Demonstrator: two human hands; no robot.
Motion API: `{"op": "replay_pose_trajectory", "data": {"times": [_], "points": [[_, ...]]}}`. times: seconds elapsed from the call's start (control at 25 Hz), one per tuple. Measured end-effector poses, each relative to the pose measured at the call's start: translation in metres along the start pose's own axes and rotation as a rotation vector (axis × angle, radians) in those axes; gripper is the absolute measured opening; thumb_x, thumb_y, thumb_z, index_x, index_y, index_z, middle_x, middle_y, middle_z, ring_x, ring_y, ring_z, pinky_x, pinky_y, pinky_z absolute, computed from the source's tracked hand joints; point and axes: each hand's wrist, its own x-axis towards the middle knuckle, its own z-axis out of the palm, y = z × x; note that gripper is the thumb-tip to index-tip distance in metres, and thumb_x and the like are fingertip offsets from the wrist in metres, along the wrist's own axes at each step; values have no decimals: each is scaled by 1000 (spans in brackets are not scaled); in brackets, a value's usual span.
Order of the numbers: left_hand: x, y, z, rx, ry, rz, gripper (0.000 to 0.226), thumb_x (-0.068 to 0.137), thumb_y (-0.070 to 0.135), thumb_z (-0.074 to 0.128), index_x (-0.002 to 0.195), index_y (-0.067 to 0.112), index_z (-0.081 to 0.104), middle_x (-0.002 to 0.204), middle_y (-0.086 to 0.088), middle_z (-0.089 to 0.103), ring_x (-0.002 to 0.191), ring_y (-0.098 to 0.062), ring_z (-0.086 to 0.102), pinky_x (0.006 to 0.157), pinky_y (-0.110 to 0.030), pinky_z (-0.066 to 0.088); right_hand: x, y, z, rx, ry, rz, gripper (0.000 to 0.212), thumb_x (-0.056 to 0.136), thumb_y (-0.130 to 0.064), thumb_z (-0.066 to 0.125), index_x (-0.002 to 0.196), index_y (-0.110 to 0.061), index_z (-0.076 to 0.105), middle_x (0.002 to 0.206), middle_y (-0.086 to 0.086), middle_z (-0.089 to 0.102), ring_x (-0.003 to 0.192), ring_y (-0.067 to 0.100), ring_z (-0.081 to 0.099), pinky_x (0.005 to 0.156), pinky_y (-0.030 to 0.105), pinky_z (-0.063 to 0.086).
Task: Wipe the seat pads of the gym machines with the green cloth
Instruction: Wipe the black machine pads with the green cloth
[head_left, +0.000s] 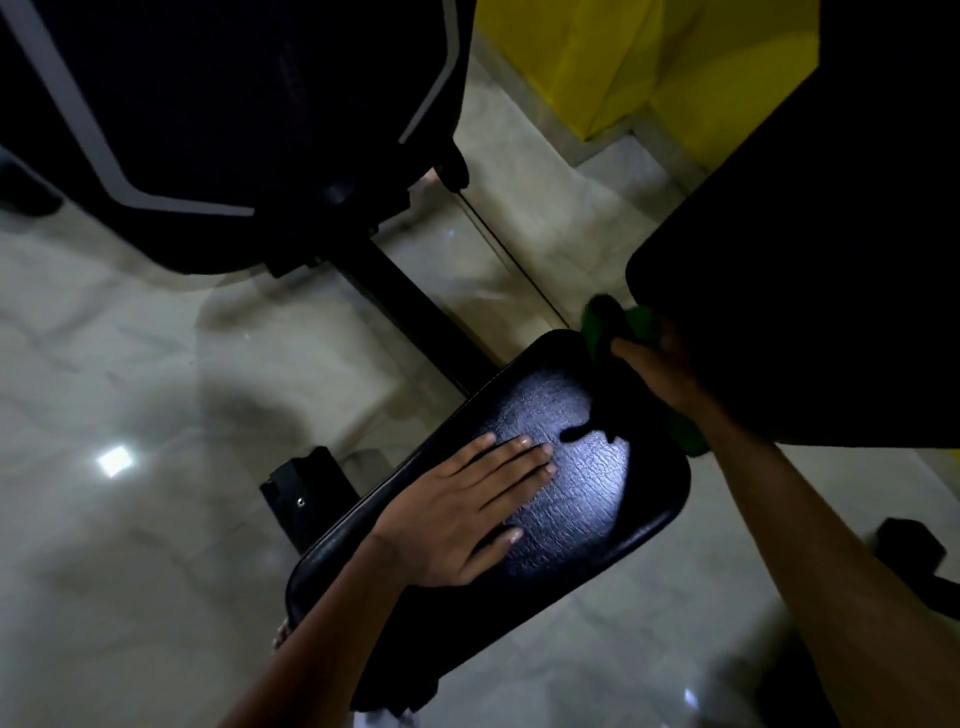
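Observation:
A black textured seat pad (582, 499) fills the lower middle of the head view, tilted diagonally. My left hand (467, 509) rests flat on its near half, fingers straight and spread. My right hand (660, 369) grips the green cloth (618, 327) at the pad's far right corner, just under a large black back pad (810, 280). More green cloth (688, 439) shows below my right wrist. The fingers of my right hand are partly hidden in shadow.
A black machine housing with white trim (218, 119) stands at the upper left, its black frame bar (410, 306) running down to the seat. Pale glossy floor tiles (130, 389) surround it. A yellow wall (675, 67) is at the top right, a black base part (914, 551) at right.

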Motion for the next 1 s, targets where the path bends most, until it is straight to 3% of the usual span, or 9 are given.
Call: {"op": "replay_pose_trajectory", "data": {"times": [0.12,0.2,0.28,0.36,0.48,0.56,0.64,0.84,1.0], "points": [[0,0,1,7,15,3,62,97,38,38,150,8,24,158,-7,19,147,-21,10,118,-41,16,-31,29,-21,-48,27,162,57,79,-32,69,130,-17,48,112,-3,49,104,15,46,99,40,39],[-1,3,2,14,22,-12,61,98,38,36,150,8,23,158,-8,19,147,-21,10,118,-41,16,-34,28,-19,-49,29,117,51,80,-29,69,126,-16,51,114,1,53,103,18,50,97,38,39],[-2,4,5,46,37,-29,60,99,38,32,150,9,22,158,-8,19,147,-21,11,118,-40,14,-23,3,-6,-54,42,42,39,82,-15,68,118,-4,56,103,4,57,96,17,52,91,36,39],[-8,10,10,61,77,-118,58,101,39,29,150,9,23,157,-7,22,146,-21,14,119,-39,13,0,-24,11,-145,-11,-111,26,77,-17,70,99,-7,61,85,-4,62,83,12,58,85,39,45],[-25,32,16,-1,149,-357,55,102,37,26,148,9,29,156,-6,25,145,-19,18,118,-38,14,19,-53,35,-672,-176,-415,23,79,-30,69,98,-22,60,100,9,65,100,31,61,83,37,47],[-42,47,19,-3,199,-489,54,101,35,30,148,8,30,156,-5,25,145,-18,19,118,-37,16,13,-67,51,-1082,-286,-654,34,78,-42,66,107,-26,59,112,10,64,105,33,59,81,36,46],[-60,57,20,8,213,-576,55,100,34,33,148,8,30,156,-5,25,145,-18,18,117,-37,17,8,-78,63,-1207,-382,-773,41,79,-46,64,116,-29,58,119,10,62,108,32,57,81,34,44],[-100,65,21,29,206,-652,55,98,34,35,147,9,32,156,-5,25,145,-17,20,117,-36,18,12,-94,61,-1324,-402,-467,52,82,-57,58,127,-31,54,128,13,56,112,33,54,82,32,41],[-106,63,26,27,234,-664,56,97,34,35,147,8,32,155,-5,27,144,-18,21,118,-35,15,-18,-97,121,-1465,-549,-568,58,84,-58,55,127,-20,53,131,16,54,115,31,54,86,31,41]]}}
